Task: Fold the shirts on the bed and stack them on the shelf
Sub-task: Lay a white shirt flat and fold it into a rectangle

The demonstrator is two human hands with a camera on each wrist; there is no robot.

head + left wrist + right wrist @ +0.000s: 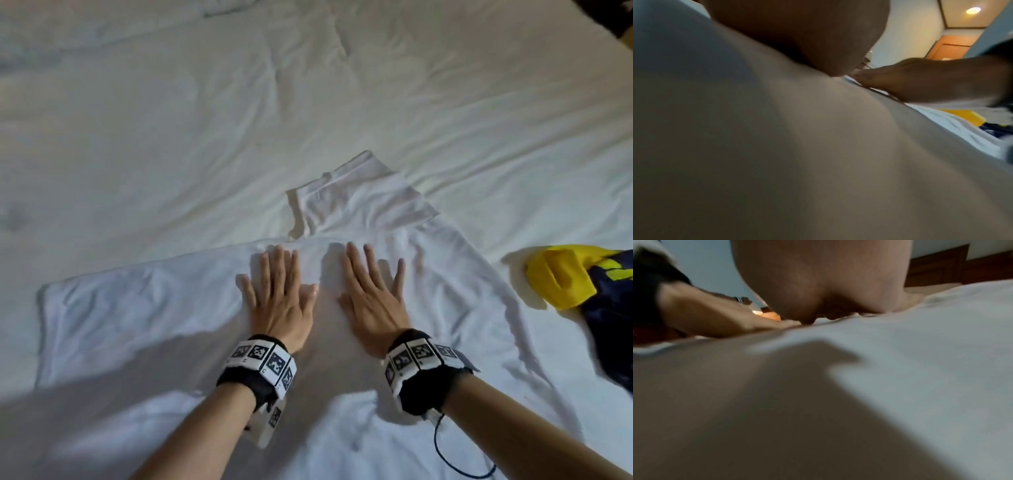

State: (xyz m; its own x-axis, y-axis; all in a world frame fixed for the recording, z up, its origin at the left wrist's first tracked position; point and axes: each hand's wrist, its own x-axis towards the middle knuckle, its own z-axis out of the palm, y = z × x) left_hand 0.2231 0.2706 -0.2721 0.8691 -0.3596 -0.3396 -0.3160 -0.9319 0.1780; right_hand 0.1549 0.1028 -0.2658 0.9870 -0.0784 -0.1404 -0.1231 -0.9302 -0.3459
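Observation:
A white shirt (144, 308) lies spread on the bed, with one sleeve (356, 202) folded up at the far side. Both hands press flat on its middle, side by side. My left hand (279, 287) has straight fingers close together. My right hand (371, 287) has its fingers spread. In the left wrist view the palm (807, 37) rests on white cloth (777, 154), and the right hand (920, 79) lies flat beyond it. The right wrist view shows my right palm (824, 280) on the shirt (920, 369) and the left hand (719, 318) flat beside it.
A yellow and navy shirt (582, 291) lies crumpled at the right edge of the bed, also seen as a yellow and navy shirt (966, 118) in the left wrist view. The white bedsheet (239, 102) stretches wrinkled beyond the shirt. A dark object (613, 17) sits at the top right corner.

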